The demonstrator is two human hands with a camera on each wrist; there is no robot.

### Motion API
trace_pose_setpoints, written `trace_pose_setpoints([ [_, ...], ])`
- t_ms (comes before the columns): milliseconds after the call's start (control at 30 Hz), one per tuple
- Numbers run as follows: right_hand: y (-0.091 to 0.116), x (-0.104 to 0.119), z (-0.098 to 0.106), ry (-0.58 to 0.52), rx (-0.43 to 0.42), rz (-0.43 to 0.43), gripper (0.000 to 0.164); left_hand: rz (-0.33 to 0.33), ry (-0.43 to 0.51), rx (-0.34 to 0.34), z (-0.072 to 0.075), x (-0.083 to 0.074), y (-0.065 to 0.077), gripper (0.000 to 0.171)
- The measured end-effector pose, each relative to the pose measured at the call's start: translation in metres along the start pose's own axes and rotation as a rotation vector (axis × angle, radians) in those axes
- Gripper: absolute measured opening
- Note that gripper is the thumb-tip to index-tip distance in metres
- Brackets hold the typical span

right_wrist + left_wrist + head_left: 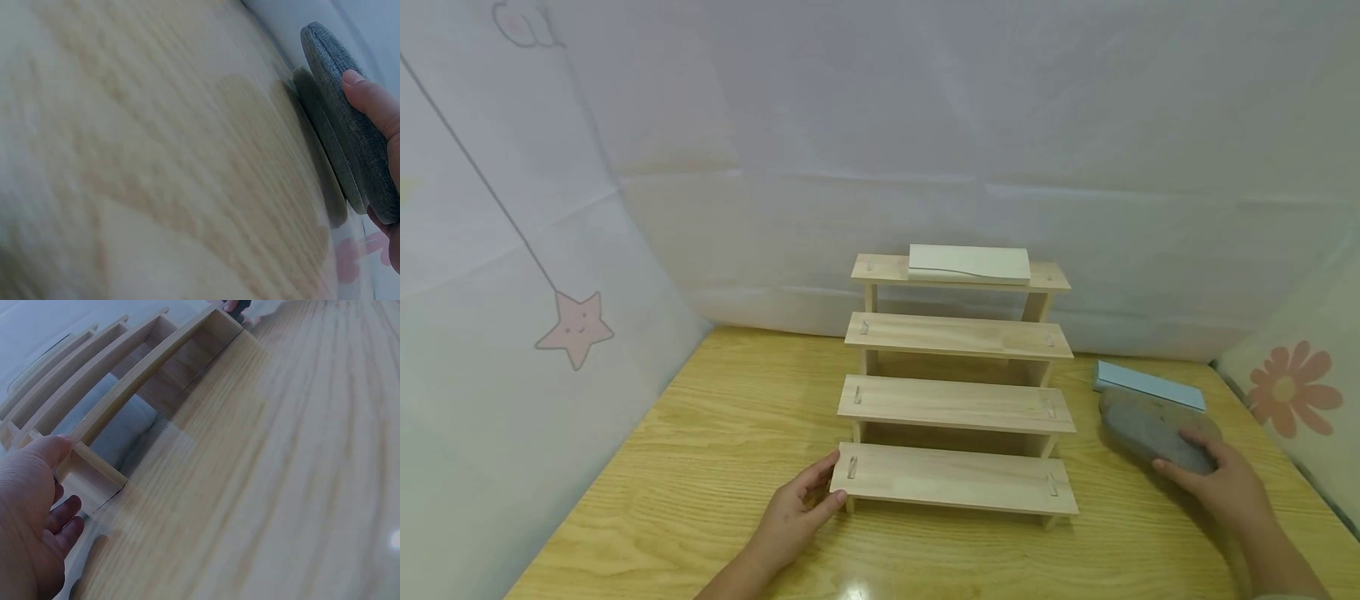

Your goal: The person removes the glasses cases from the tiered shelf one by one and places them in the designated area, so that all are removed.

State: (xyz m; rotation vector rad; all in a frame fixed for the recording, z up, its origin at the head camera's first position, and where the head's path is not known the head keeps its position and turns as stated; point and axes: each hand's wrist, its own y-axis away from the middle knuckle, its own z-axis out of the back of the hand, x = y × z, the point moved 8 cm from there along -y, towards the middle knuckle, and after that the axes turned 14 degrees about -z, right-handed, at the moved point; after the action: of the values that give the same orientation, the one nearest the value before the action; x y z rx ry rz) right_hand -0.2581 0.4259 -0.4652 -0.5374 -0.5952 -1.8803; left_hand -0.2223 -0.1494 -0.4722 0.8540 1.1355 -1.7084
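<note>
I could pass between the wooden rack [955, 479] and my right hand [1232, 487]. Behind my grey case [1150, 432], a blue case [1146, 383] blocks me.

Right-hand grip [390, 128], at the right edge: holding one dark grey-blue, oblong, round-ended item with a woven, cloth-like surface [355, 134]; thumb laid along its broad face, a finger at its lower end. Immediately beyond it, left of the grip: one smooth, dull grey-green, slender item with a rounded end [331, 140], partly hidden. Farther left: one pale wood-grained desk [187, 125], glossy. Above the grip: one whitish-blue backdrop [378, 34]. Below and left: pink, rounded printed motif [347, 261], blurred.
</note>
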Motion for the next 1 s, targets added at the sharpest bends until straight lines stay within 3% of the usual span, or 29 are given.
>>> trace_pose_setpoints([
  [300, -0.001, -0.003, -0.008, 0.046, -0.021, 0.016, 0.088, -0.027, -0.020, 0.007, 0.000, -0.002, 0.000, 0.056],
  [567, -0.002, -0.006, -0.010, 0.068, -0.037, 0.024, 0.086, 0.011, -0.005, 0.011, -0.001, 0.002, 0.000, 0.057],
  [1000, -0.004, -0.009, -0.014, 0.088, -0.017, 0.009, 0.088, 0.006, -0.007, 0.011, -0.001, 0.002, 0.000, 0.057],
])
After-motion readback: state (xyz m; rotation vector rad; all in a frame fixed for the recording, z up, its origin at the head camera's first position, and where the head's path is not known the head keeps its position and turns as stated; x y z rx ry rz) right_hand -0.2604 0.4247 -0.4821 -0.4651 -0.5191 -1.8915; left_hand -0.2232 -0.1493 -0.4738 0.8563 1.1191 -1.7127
